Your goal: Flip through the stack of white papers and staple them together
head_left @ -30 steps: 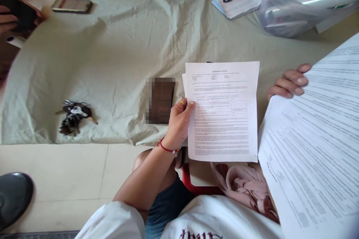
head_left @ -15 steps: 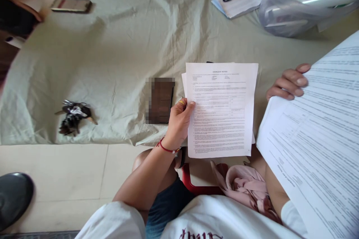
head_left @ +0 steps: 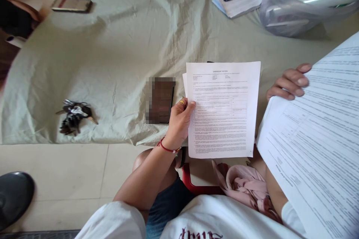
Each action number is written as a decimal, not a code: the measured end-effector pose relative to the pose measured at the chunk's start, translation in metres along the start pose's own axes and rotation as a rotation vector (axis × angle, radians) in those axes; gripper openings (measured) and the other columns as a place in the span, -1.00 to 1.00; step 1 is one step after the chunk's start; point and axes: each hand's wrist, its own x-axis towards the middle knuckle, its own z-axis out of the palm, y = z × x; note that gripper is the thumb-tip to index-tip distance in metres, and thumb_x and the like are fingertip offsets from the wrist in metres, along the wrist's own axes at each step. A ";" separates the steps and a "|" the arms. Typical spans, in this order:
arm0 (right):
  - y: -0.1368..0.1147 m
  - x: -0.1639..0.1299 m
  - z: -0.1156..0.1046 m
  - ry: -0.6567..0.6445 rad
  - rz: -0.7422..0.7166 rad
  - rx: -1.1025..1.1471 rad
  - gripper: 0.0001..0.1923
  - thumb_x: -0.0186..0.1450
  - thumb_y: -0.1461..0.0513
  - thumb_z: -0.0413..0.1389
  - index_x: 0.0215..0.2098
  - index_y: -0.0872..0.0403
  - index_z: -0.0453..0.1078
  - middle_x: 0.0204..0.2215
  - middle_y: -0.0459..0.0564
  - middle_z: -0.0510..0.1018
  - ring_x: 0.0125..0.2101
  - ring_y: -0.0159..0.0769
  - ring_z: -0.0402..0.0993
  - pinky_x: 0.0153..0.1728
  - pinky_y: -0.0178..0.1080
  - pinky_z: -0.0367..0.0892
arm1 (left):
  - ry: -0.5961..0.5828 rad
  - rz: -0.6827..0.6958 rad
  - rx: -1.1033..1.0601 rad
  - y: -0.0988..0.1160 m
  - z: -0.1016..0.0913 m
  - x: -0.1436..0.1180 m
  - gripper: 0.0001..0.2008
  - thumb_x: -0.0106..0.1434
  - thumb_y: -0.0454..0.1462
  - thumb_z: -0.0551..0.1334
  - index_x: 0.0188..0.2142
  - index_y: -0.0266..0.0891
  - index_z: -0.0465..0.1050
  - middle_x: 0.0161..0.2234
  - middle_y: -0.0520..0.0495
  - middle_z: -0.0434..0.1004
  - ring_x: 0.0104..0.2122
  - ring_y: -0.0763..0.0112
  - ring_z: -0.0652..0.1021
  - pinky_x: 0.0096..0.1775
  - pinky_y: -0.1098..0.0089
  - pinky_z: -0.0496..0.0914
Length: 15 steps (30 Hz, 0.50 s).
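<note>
- Head view: left hand (head_left: 179, 121) pinches a stapled form (head_left: 223, 110) by its left edge, thumb on top, over the table's edge.
- right hand (head_left: 288, 82) curls its fingers around a bigger loose sheet (head_left: 314, 145) (close to the lens).
- Risk, I'd guess: that one-edge pinch lets pages sag or slide onto the phone (head_left: 161, 100).

Left hand (head_left: 179, 121), wrist bent, thumb pinching in a closed grip toward 1 o'clock; right hand (head_left: 288, 82) fingers curled, pointing 3 o'clock.
</note>
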 end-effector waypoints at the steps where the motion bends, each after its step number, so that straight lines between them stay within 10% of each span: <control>1: -0.001 0.001 -0.008 -0.165 0.055 0.112 -0.69 0.47 0.10 0.06 0.12 -0.24 0.51 -0.21 -0.35 0.78 -0.38 -0.51 0.63 -0.15 -0.36 0.60 | 0.001 0.001 0.004 0.000 0.000 0.000 -0.68 0.20 -0.04 0.60 -0.29 -0.18 0.61 -0.28 -0.04 0.70 -0.31 0.36 0.61 -0.19 0.33 0.52; 4: -0.005 0.000 -0.018 -0.267 0.148 0.226 -0.62 0.49 0.10 -0.01 0.19 -0.16 0.48 -0.13 -0.29 0.79 -0.43 -0.55 0.61 -0.21 -0.37 0.58 | 0.005 0.004 0.003 -0.001 0.000 0.000 -0.68 0.20 -0.04 0.60 -0.28 -0.18 0.61 -0.27 -0.04 0.70 -0.30 0.35 0.61 -0.17 0.32 0.52; 10: -0.003 -0.007 0.011 0.502 -0.018 0.144 -0.73 0.36 0.12 0.31 0.00 -0.39 0.54 -0.44 -0.35 0.65 -0.59 -0.41 0.48 -0.31 -0.23 0.60 | 0.007 0.016 -0.027 -0.003 0.001 0.003 -0.62 0.15 -0.02 0.63 -0.29 -0.21 0.62 -0.31 -0.04 0.69 -0.32 0.38 0.60 -0.20 0.34 0.49; 15: 0.006 0.005 0.040 0.166 0.199 0.733 -0.82 0.53 0.16 0.05 -0.16 -0.25 0.47 -0.45 -0.21 0.58 -0.64 -0.32 0.44 -0.66 -0.20 0.34 | 0.014 0.015 -0.042 -0.003 0.005 0.003 -0.63 0.16 -0.04 0.62 -0.30 -0.22 0.62 -0.33 -0.04 0.69 -0.35 0.39 0.60 -0.23 0.36 0.47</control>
